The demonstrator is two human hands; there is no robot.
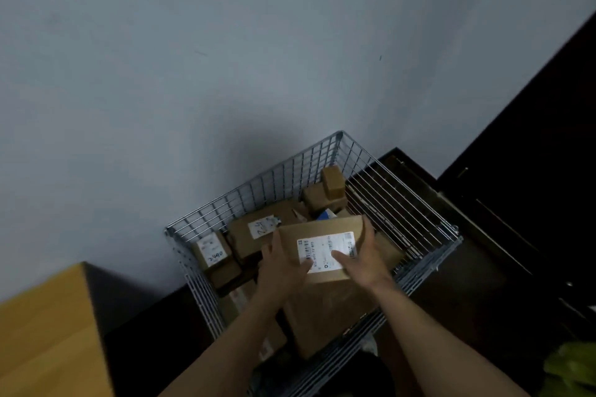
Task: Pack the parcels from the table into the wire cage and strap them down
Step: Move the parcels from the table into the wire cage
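The left hand (283,267) and right hand (364,263) clasp the box (317,229) with their fingers (369,238), above the cage (419,200). It should go down flat and snug inside the cage.

Parcels (258,229) in cage (283,171), table (48,325) left

Wire cage (274,185): smooth, bright silvery metal rod. Held parcel (322,227): matt brown cardboard. Label (325,250): white printed paper, faint sheen. Surface (48,332): smooth yellow wood-look top. Wall (225,58): matt grey paint.
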